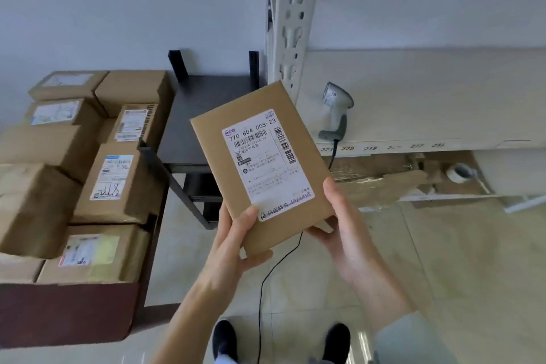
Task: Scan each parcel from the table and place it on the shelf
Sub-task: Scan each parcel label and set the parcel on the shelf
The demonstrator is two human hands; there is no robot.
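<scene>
Holding one parcel point(263, 165), two hands, one scanner point(335, 112)

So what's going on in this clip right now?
A person holds a flat brown parcel in both hands, left hand and right hand gripping its near edge, label facing up. The scanner lies untouched on the shelf. More parcels wait stacked on the table at left.

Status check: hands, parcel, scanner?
Both hands, left and right, hold flat parcel by its bottom edge, label up. Scanner lies on shelf, untouched. Nothing blocking.
</scene>
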